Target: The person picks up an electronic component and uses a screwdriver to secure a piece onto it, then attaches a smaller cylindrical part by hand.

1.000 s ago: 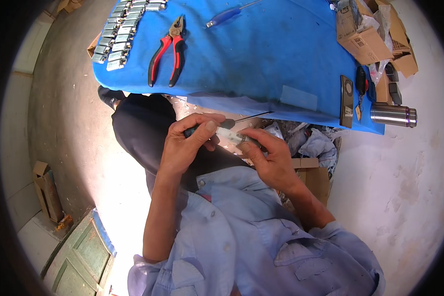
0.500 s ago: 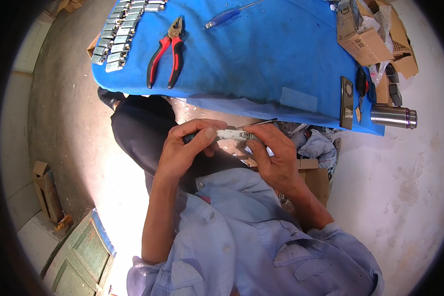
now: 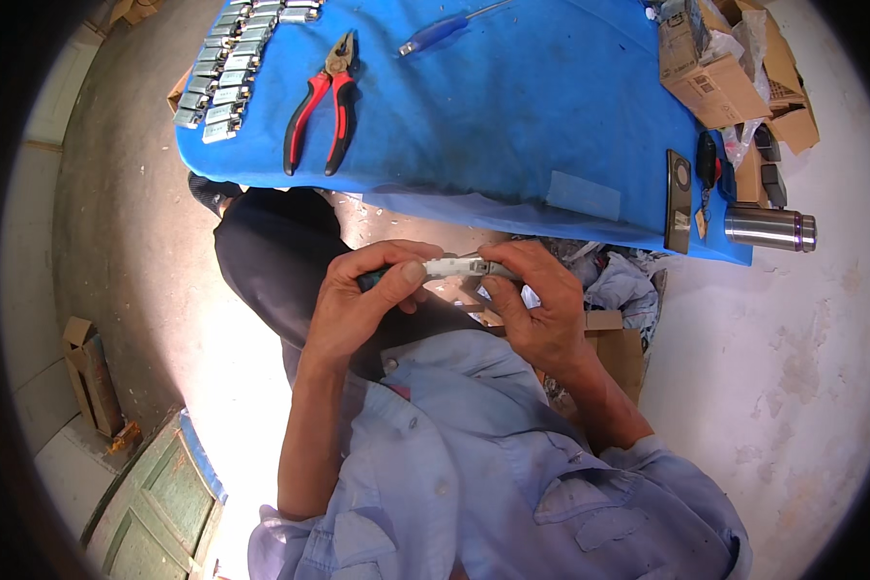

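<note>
Above my lap, a narrow pale grey-white part point(image 3: 450, 267) with small fittings along it is held level between my two hands. My left hand point(image 3: 365, 295) grips its left end between thumb and forefinger, and a dark green end of something shows under those fingers. At the other end my right hand point(image 3: 539, 300) pinches the part near a small metal fitting. The part's exact kind is unclear, and both its ends are partly covered by fingers. Both hands are below the front edge of the blue-covered table point(image 3: 512, 126).
Red-and-black pliers point(image 3: 329, 106), a blue screwdriver point(image 3: 440, 37) and rows of small silver metal pieces point(image 3: 224, 118) lie on the table. A steel flask point(image 3: 771, 229), keys point(image 3: 708, 164) and cardboard boxes point(image 3: 725, 87) are at the right. Under the table sits a carton point(image 3: 621, 358) beside scrap.
A thin dark rod that stuck out above my right hand no longer shows. The pale part has tilted slightly in my fingers; both hands stay nearly in place.
</note>
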`<state>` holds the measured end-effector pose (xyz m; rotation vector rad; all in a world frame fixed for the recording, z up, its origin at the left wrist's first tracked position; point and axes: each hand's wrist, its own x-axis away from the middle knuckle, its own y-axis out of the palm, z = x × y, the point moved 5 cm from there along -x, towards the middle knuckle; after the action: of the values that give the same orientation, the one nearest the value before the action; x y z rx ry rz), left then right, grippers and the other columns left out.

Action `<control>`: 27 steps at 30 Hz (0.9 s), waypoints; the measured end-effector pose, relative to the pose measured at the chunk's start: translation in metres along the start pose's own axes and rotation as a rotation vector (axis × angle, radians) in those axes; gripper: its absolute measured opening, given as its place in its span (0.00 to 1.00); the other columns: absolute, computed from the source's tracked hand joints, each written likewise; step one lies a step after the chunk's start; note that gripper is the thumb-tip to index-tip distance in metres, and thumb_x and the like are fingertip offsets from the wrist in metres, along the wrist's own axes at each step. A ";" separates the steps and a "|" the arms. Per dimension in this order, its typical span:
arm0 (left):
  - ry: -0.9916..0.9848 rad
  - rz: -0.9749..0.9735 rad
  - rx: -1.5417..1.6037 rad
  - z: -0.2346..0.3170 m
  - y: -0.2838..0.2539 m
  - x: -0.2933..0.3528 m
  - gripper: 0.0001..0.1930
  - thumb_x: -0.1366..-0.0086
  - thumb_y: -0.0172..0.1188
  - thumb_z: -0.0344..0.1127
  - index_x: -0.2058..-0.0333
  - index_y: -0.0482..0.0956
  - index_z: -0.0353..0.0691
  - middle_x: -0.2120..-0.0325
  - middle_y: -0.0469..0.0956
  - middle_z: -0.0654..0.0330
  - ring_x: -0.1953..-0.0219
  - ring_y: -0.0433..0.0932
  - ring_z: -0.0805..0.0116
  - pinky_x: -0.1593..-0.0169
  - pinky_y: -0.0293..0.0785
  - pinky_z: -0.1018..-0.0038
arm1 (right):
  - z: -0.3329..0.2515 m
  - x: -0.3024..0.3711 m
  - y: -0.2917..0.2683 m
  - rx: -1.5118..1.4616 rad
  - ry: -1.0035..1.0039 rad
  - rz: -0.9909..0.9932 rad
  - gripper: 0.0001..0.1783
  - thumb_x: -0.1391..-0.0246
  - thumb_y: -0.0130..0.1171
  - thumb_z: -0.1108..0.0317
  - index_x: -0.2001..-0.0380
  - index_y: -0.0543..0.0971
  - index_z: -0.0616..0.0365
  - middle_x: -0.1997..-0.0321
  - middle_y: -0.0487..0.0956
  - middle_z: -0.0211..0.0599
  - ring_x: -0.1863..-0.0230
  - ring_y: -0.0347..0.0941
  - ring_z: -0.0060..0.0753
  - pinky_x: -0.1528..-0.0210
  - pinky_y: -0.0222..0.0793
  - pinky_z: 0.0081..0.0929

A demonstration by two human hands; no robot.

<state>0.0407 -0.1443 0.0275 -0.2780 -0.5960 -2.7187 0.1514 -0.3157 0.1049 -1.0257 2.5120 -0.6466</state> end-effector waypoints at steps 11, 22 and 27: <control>-0.023 0.018 -0.008 -0.002 -0.003 -0.003 0.18 0.25 0.61 0.44 0.54 0.87 0.31 0.56 0.86 0.56 0.69 0.79 0.75 0.65 0.78 0.77 | 0.019 0.011 0.011 -0.626 0.411 -0.052 0.15 0.30 0.60 0.70 0.46 0.77 0.67 0.58 0.85 0.40 0.58 0.82 0.25 0.54 0.81 0.25; -0.026 0.056 -0.008 0.000 -0.002 -0.004 0.16 0.26 0.63 0.44 0.54 0.89 0.37 0.72 0.82 0.63 0.73 0.78 0.76 0.66 0.74 0.78 | 0.030 0.011 0.013 -0.781 0.618 -0.186 0.15 0.28 0.56 0.62 0.50 0.80 0.64 0.68 0.84 0.34 0.71 0.78 0.20 0.69 0.73 0.20; -0.031 0.049 -0.085 0.000 -0.002 -0.005 0.18 0.22 0.57 0.42 0.54 0.88 0.33 0.66 0.84 0.63 0.68 0.77 0.80 0.64 0.74 0.80 | 0.033 0.013 0.018 -0.839 0.743 -0.154 0.17 0.25 0.53 0.56 0.55 0.80 0.61 0.74 0.80 0.31 0.76 0.75 0.19 0.75 0.68 0.19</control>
<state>0.0448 -0.1412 0.0251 -0.3523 -0.4770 -2.7007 0.1482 -0.3227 0.0663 -1.4464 3.5166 0.0784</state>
